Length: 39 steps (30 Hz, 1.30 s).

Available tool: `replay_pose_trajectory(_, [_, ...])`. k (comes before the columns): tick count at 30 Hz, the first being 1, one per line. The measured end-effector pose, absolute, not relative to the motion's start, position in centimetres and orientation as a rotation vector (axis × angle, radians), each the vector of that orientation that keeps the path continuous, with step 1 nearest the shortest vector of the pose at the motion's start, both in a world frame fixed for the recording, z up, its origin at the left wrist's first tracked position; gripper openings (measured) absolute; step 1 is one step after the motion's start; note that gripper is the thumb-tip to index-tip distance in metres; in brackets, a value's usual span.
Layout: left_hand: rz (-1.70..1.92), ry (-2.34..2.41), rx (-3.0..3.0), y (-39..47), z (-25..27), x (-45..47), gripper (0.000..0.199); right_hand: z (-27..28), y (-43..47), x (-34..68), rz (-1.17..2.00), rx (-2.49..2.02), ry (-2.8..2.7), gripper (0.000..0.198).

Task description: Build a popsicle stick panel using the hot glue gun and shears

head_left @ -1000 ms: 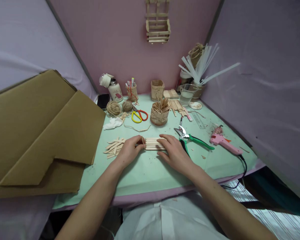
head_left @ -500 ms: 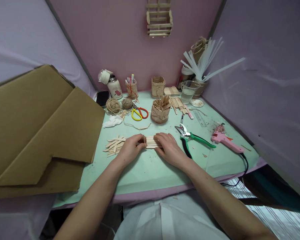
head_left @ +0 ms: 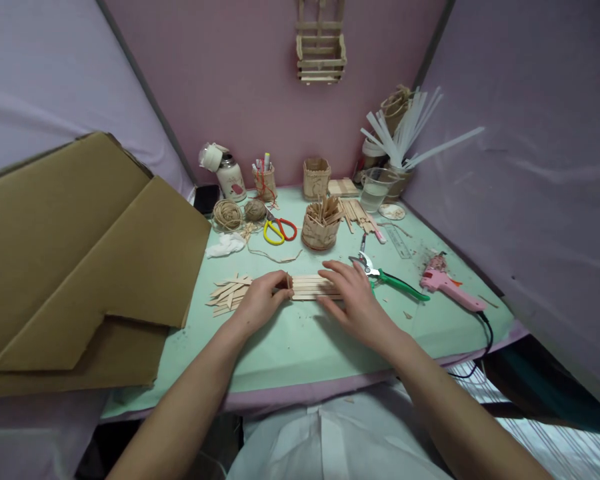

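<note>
Several flat wooden craft sticks (head_left: 310, 287) lie side by side on the table in front of me, forming a small panel. At its left end my left hand (head_left: 264, 300) is closed, thumb and fingers pinching a thin wooden piece (head_left: 289, 283) set against the stick ends. My right hand (head_left: 353, 300) is open over the panel's right end, fingers apart; whether the fingertips press on the wood I cannot tell. A loose pile of craft sticks (head_left: 227, 293) lies just left of my left hand. Green-handled pruning shears (head_left: 400, 285) lie beyond my right hand, partly hidden by it.
A stick-filled wooden cup (head_left: 321, 227) stands behind the panel, with scissors (head_left: 280, 231) and twine balls (head_left: 227, 215) left of it. A pink glue gun (head_left: 453, 288) lies at right. Folded cardboard (head_left: 90, 260) covers the left side. A water cup (head_left: 374, 192) stands at the back.
My right hand has slid right along the panel and its fingers have spread, uncovering more of the sticks and covering part of the shears. My left hand stays in place.
</note>
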<state>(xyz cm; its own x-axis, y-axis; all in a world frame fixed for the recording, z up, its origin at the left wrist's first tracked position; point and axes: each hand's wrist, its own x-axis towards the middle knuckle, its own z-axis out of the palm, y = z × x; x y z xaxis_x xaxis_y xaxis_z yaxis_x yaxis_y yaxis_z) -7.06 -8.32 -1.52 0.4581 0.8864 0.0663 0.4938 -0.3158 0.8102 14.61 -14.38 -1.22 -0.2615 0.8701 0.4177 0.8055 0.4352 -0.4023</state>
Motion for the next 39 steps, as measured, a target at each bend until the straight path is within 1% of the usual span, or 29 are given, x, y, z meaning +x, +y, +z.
replay_pose_trajectory(4, [0.654,1.157,1.992,-8.3,-1.5,-7.2,0.004,0.5,-15.7,19.1,-0.083,-1.397,-2.009,0.026])
replay_pose_trajectory(8, [0.624,1.169,2.012,-8.3,-1.4,-7.2,0.005,0.5,-16.3,25.7,-0.22,-1.632,-1.882,0.03])
replay_pose_trajectory(12, [0.612,1.169,2.044,-8.1,-1.4,-7.2,0.006,-0.9,-16.3,31.4,-0.207,-2.016,-1.828,0.039])
replay_pose_trajectory(15, [0.611,1.163,2.05,-8.0,-1.5,-7.3,0.007,-1.8,-16.1,33.7,-0.16,-2.205,-1.831,0.04])
replay_pose_trajectory(19, [0.628,1.17,2.052,-8.0,-1.5,-7.2,0.005,-2.5,-15.6,34.9,-0.09,-2.393,-1.794,0.04])
replay_pose_trajectory(22, [0.64,1.176,2.043,-8.1,-1.5,-7.2,0.004,-2.7,-15.1,35.3,0.009,-2.515,-1.765,0.035])
replay_pose_trajectory(28, [0.644,1.174,2.004,-8.2,-1.3,-7.2,0.002,-2.1,-15.2,35.0,0.218,-2.56,-1.749,0.035])
replay_pose_trajectory(34, [0.643,1.155,1.986,-8.2,-1.2,-7.3,0.003,-0.8,-16.5,34.3,0.106,-2.599,-1.644,0.036])
replay_pose_trajectory(39, [0.642,1.135,1.969,-8.2,-1.3,-7.3,0.003,1.2,-17.9,33.9,-0.094,-2.627,-1.516,0.044])
